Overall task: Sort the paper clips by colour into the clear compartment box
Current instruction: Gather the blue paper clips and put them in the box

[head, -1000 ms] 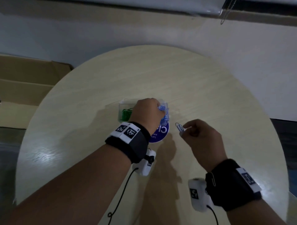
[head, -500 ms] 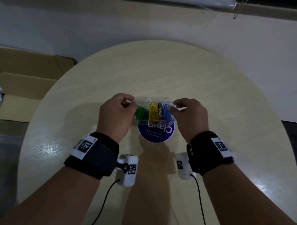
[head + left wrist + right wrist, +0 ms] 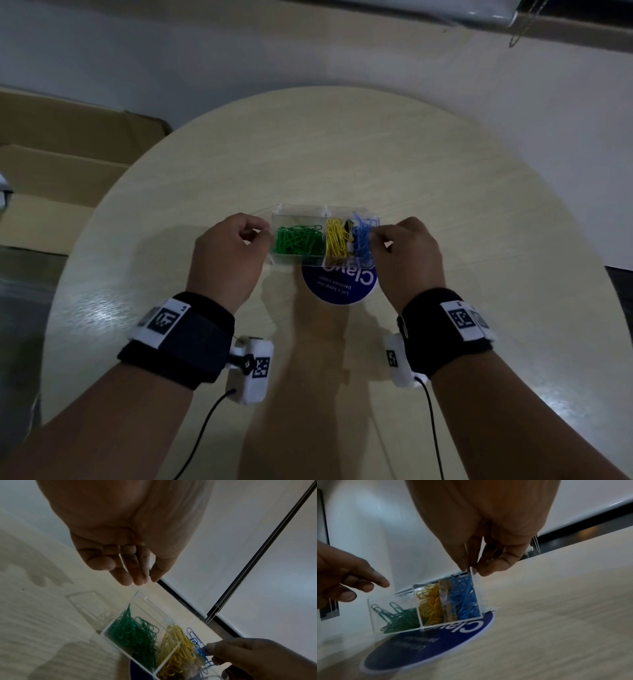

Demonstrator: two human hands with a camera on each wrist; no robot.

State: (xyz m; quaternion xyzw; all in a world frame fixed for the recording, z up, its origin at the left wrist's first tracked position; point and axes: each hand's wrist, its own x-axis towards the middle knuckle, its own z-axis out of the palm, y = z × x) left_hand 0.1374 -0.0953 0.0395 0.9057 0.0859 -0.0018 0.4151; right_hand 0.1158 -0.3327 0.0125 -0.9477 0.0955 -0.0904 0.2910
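Fingers (image 3: 489,568) of the right hand (image 3: 406,257) pinch the clear compartment box's (image 3: 298,210) right wall, while the left hand (image 3: 226,257) hovers loosely curled beside its left end, holding nothing. Green paper clips (image 3: 298,240), yellow paper clips (image 3: 335,241) and blue paper clips (image 3: 361,240) fill separate compartments on the round table (image 3: 342,154), the box partly covering a blue round sticker (image 3: 339,286) whose print is half hidden. Cardboard boxes (image 3: 61,154) lie left, cut off.

Both forearms reach toward twelve o'clock, wrists strapped in black bands. The left hand (image 3: 227,255), at nine o'clock, hovers with loosely curled fingers (image 3: 126,573), holding nothing. The right hand (image 3: 406,257), at three o'clock, pinches thumb against forefinger (image 3: 464,555).
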